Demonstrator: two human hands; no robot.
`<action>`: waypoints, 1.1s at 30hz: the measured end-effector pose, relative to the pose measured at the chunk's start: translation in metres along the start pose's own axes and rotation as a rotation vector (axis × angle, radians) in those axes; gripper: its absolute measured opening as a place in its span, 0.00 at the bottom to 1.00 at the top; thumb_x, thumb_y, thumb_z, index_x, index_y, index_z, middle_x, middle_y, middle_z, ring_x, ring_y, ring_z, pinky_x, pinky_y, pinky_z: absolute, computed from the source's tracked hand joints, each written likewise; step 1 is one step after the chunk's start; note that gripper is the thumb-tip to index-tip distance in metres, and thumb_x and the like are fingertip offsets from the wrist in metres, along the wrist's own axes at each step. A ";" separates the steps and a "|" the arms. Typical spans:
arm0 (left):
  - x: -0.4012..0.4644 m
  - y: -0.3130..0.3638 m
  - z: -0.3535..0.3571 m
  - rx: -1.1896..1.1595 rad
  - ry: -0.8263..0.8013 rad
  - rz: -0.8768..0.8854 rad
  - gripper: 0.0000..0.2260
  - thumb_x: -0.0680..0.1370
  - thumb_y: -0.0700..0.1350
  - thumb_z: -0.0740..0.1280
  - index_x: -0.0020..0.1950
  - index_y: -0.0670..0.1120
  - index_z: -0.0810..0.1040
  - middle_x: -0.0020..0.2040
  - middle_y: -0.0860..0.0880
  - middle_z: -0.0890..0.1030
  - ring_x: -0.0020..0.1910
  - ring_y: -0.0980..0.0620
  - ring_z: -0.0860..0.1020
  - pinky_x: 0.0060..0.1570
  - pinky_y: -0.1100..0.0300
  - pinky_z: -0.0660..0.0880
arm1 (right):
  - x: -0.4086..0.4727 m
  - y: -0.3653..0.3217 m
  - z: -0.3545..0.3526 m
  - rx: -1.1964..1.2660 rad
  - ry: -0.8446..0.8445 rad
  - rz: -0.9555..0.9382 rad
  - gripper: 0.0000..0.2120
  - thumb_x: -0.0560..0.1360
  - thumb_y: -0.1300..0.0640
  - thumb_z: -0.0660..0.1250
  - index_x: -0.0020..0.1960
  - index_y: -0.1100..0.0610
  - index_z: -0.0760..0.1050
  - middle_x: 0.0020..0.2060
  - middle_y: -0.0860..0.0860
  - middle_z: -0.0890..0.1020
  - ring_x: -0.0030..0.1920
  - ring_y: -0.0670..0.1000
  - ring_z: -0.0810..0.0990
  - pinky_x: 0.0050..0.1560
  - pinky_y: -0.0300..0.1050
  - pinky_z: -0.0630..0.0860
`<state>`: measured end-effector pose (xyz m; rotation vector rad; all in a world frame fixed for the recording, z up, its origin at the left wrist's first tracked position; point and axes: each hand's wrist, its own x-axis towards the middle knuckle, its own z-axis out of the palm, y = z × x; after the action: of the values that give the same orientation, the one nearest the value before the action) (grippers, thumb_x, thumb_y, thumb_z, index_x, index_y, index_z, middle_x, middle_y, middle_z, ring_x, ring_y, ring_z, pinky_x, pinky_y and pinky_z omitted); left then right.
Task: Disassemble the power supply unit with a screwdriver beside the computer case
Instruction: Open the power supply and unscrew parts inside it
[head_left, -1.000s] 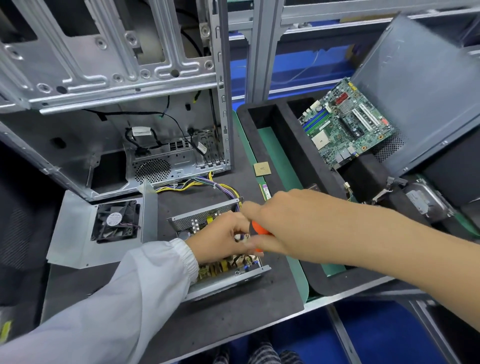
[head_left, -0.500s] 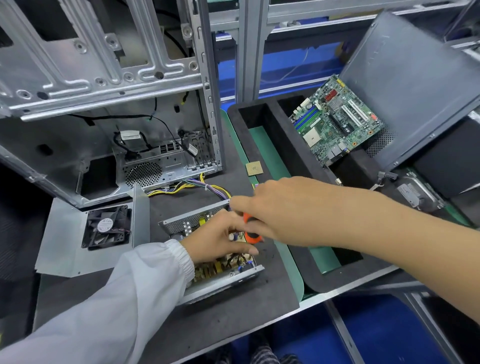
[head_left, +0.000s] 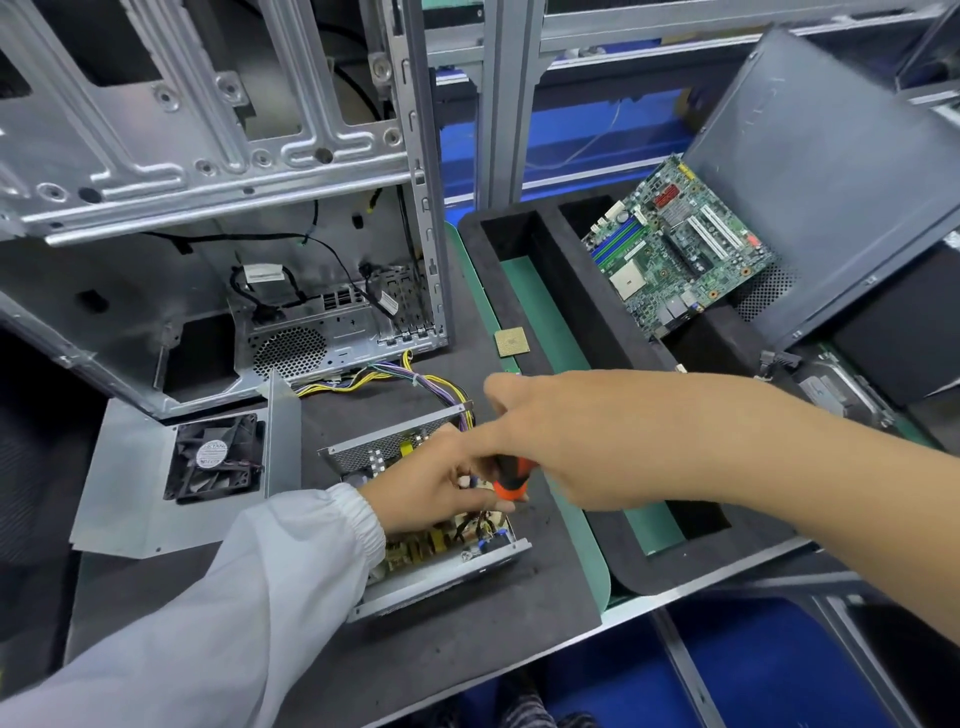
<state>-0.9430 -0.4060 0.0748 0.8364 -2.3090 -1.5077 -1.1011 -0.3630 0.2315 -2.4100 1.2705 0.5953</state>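
With the cover (head_left: 156, 478) off at left, I grip the screwdriver (head_left: 511, 475) right-handed (head_left: 561, 441); my left hand (head_left: 431, 488) holds the PSU (head_left: 441, 551), board unfreed.

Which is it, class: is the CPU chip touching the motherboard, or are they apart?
Apart. The head view shows the chip lying on the green mat, with a black foam wall between it and the motherboard.

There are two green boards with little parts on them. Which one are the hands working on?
The one inside the open power supply unit, under the left hand and the screwdriver. The motherboard leans untouched in the black foam tray, far right.
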 end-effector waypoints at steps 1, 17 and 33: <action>0.000 -0.001 -0.001 -0.010 0.018 -0.009 0.17 0.70 0.46 0.76 0.46 0.69 0.78 0.42 0.61 0.82 0.44 0.60 0.78 0.52 0.55 0.76 | -0.001 0.000 0.000 0.033 -0.023 -0.023 0.12 0.77 0.58 0.63 0.58 0.46 0.69 0.45 0.48 0.62 0.36 0.51 0.71 0.29 0.44 0.61; 0.002 0.009 0.001 -0.094 0.049 0.080 0.13 0.70 0.37 0.76 0.49 0.51 0.80 0.37 0.59 0.80 0.40 0.66 0.77 0.41 0.73 0.72 | 0.000 -0.002 0.010 0.015 0.016 -0.036 0.18 0.74 0.56 0.68 0.61 0.47 0.66 0.51 0.48 0.65 0.42 0.49 0.69 0.41 0.47 0.71; 0.006 0.008 0.001 -0.098 0.013 0.049 0.12 0.71 0.33 0.73 0.49 0.47 0.80 0.44 0.68 0.81 0.44 0.70 0.77 0.45 0.74 0.73 | 0.000 -0.008 0.012 0.059 0.163 0.081 0.20 0.74 0.37 0.64 0.53 0.52 0.65 0.42 0.50 0.67 0.37 0.53 0.69 0.33 0.47 0.67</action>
<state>-0.9505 -0.4067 0.0811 0.7566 -2.2101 -1.5749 -1.0970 -0.3528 0.2224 -2.4085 1.4359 0.3837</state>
